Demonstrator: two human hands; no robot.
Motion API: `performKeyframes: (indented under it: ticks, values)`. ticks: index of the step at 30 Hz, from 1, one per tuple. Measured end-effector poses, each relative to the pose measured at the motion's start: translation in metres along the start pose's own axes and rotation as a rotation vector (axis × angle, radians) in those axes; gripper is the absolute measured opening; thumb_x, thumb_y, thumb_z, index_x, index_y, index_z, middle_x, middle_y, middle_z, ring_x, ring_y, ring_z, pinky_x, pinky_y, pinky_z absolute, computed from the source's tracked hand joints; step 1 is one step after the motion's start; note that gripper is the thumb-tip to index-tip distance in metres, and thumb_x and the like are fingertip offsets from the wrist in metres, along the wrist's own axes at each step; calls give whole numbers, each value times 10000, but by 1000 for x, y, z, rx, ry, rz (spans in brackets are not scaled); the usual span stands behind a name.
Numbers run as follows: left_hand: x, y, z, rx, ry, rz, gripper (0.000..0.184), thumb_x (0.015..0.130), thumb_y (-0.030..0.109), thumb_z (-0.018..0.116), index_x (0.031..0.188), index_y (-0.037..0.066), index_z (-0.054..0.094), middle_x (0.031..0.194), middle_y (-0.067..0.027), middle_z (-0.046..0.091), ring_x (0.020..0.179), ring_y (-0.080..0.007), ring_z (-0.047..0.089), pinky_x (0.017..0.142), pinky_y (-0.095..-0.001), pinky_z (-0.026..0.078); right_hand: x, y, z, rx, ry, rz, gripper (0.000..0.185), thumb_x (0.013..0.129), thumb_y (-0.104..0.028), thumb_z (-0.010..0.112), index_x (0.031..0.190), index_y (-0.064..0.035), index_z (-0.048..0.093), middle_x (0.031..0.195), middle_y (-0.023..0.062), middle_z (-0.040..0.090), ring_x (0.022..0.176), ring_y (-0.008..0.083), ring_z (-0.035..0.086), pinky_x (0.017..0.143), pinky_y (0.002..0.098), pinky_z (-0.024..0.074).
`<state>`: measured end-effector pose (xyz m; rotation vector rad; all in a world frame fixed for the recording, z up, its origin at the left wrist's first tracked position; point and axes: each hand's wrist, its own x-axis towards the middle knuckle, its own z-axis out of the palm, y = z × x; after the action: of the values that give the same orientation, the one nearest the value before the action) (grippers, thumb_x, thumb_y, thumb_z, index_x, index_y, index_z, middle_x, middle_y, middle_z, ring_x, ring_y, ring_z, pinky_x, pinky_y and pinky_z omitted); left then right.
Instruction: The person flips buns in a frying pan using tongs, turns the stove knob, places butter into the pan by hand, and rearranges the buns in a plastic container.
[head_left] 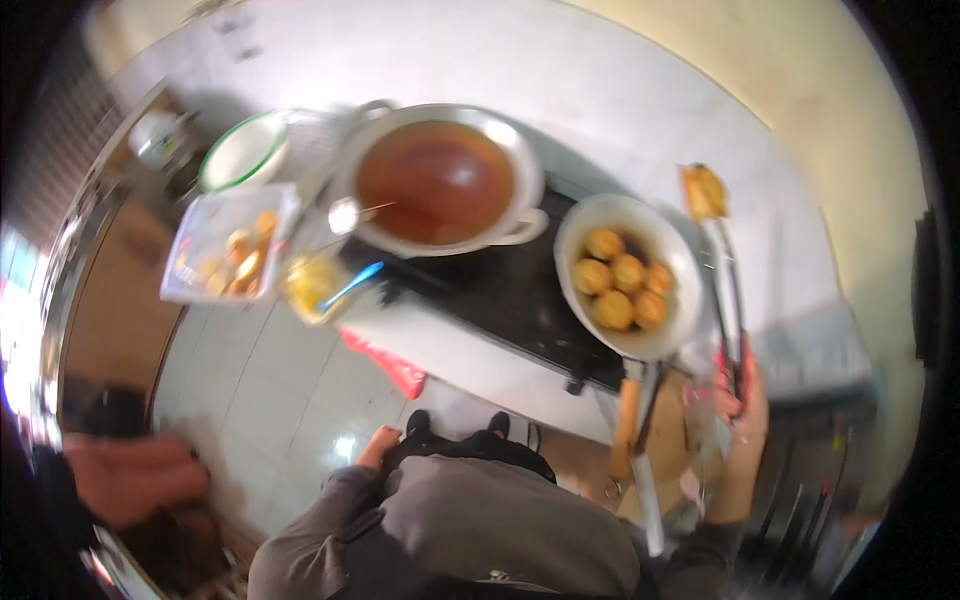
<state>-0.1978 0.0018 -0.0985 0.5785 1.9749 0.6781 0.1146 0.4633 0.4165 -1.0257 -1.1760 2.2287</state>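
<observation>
My right hand is closed around the handle of a pair of tongs, raised to the right of a white frying pan. Between the tong tips is a golden-brown fried piece, somewhat blurred. In the white pan several round golden fried pieces sit in dark oil. My left hand hangs low by my side, fingers curled in and nothing seen in them, apart from the counter.
A large wok of reddish-brown liquid stands on the black stove. Leftward are a plastic tub with several pieces, a green-rimmed bowl and a yellow container with a blue spoon. The pan's wooden handle juts past the counter edge.
</observation>
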Motion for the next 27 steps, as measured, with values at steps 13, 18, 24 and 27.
performKeyframes:
  ticks: [13, 18, 24, 27]
  values:
    - [-108, 28, -188, -1234, 943, -193, 280, 834, 285, 467, 981, 48, 484, 881, -51, 540, 765, -163, 552, 606, -274, 416, 88, 20, 327, -280, -535, 168, 516, 844, -463, 403, 1063, 3, 443, 707, 33, 523, 361, 53, 415, 314, 154, 323]
    - [-98, 47, -349, -1180, 1190, 126, 358, 825, 322, 495, 1044, 46, 436, 924, -50, 491, 763, -136, 496, 647, -273, 414, 148, 120, 469, -286, -710, 363, 428, 834, -383, 483, 1054, -16, 463, 730, 38, 529, 467, 45, 458, 374, 135, 382]
    - [-72, 63, -421, -1132, 1115, 163, 472, 811, 308, 526, 1144, 30, 342, 998, -86, 455, 813, -146, 487, 653, -283, 422, 266, 293, 598, -273, -822, 563, 362, 810, -367, 528, 852, -7, 532, 669, 59, 560, 460, 80, 522, 385, 173, 459]
    - [-71, 66, -427, -1187, 1055, 175, 459, 805, 278, 545, 1133, 35, 336, 968, -76, 464, 776, -125, 497, 617, -265, 422, 307, 348, 646, -396, -809, 649, 332, 819, -384, 504, 791, -56, 549, 627, 39, 560, 443, 77, 527, 370, 175, 458]
